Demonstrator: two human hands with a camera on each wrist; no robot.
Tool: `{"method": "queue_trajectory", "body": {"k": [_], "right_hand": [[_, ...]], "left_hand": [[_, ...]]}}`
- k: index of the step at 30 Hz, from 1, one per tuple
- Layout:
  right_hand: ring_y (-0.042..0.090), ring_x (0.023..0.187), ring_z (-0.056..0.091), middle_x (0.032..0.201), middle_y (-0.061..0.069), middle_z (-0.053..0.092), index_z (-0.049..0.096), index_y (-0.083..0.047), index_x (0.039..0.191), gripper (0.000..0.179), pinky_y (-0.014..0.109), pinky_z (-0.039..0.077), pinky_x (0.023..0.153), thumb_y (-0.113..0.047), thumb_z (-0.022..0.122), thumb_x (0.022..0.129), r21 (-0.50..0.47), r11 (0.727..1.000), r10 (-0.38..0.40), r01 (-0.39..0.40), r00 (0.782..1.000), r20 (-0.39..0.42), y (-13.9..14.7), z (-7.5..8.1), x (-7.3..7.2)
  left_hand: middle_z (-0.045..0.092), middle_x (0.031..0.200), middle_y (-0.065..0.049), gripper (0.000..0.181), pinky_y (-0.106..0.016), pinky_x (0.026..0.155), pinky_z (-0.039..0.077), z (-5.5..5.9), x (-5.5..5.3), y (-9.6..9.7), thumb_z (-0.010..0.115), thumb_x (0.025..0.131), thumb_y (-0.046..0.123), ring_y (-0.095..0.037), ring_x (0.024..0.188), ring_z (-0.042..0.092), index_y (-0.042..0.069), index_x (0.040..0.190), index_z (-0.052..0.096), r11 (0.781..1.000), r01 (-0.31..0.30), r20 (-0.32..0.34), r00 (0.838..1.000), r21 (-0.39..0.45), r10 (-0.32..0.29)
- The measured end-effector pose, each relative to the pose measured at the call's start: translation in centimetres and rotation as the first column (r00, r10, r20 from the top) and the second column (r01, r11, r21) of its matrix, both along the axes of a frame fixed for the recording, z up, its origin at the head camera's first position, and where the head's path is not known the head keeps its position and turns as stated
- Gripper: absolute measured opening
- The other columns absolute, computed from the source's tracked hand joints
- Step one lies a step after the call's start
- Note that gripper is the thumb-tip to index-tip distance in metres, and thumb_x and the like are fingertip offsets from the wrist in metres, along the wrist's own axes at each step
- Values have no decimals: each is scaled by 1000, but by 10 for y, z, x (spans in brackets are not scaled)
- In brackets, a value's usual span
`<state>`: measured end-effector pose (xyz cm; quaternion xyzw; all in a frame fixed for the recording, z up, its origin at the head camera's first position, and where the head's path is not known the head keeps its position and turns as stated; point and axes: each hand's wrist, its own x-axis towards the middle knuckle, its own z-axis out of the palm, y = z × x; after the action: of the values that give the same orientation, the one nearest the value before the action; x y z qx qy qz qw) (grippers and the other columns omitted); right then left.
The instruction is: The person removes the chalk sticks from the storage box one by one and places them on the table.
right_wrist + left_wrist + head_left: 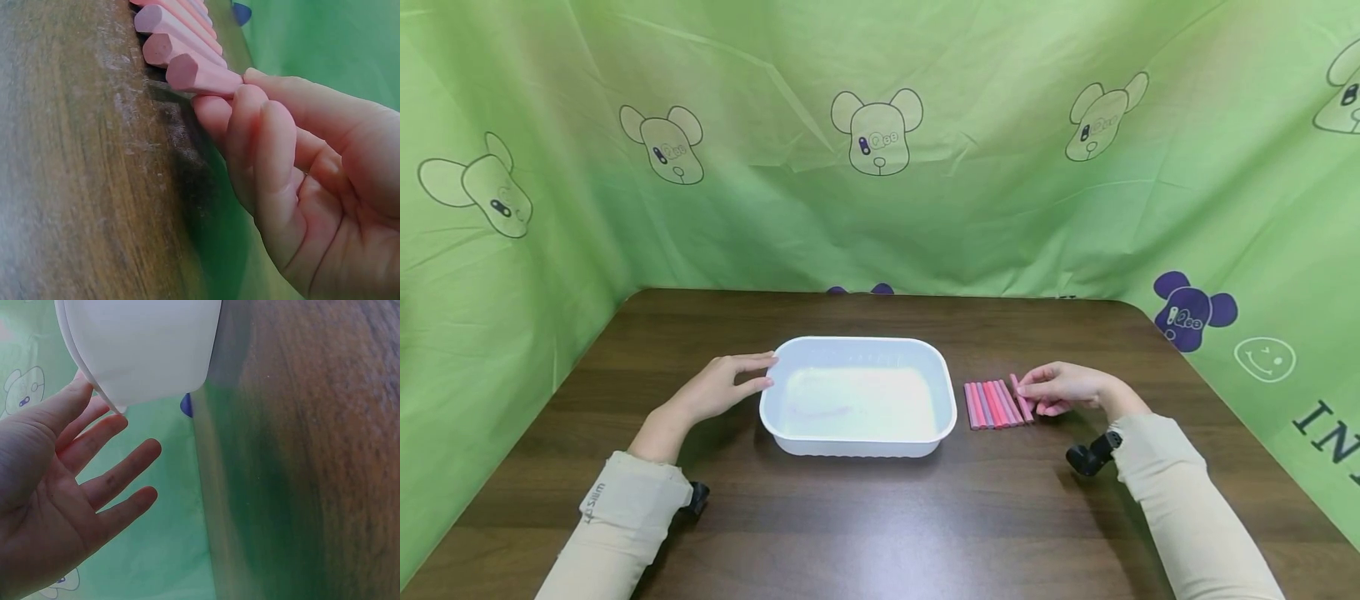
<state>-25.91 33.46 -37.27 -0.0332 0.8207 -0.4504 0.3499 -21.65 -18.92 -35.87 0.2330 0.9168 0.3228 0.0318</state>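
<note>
A white plastic basin (857, 448) with rounded corners stands on the table. My left hand (718, 390) is at its left end, fingers loosely extended; in the left wrist view, the thumb and first fingers of the left hand (69, 469) meet the basin's rim (90, 378). To the right of the basin lies a row of pink and purple hexagonal sticks (992, 405), matte like chalk. Between thumb and fingertips, my right hand (1067, 387) pinches the rightmost pink hexagonal stick (203, 76). That stick lies at a slight slant beside the row.
The brown wooden table (880, 521) carries the basin and sticks. A green curtain (760, 225) with printed bear heads hangs behind the table and along both sides. Each wrist wears a small black camera, such as the right one (1092, 454).
</note>
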Motion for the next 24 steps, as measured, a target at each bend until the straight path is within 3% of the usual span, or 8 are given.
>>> {"method": "queue_trajectory", "body": {"k": [14, 24], "right_hand": [[0, 62, 58, 77, -3, 65, 57, -2, 100, 17, 13, 51, 56, -18, 55, 94, -12, 1000, 23, -22, 1000, 11, 0, -2, 0], [2, 64, 59, 78, -1, 65, 57, 4, 105, 26, 15, 53, 58, -19, 55, 93, 2, 1000, 16, -16, 1000, -17, 0, 5, 3]], "left_hand": [[50, 138, -18, 44, -52, 106, 37, 2, 2, 1, 59, 92, 22, -37, 131, 43, 2, 131, 53, 1000, 4, -12, 1000, -5, -4], [50, 137, -17, 44, -52, 106, 37, 0, 0, 1, 60, 91, 20, -36, 130, 44, 2, 131, 53, 1000, 3, -15, 1000, -5, -3]]}}
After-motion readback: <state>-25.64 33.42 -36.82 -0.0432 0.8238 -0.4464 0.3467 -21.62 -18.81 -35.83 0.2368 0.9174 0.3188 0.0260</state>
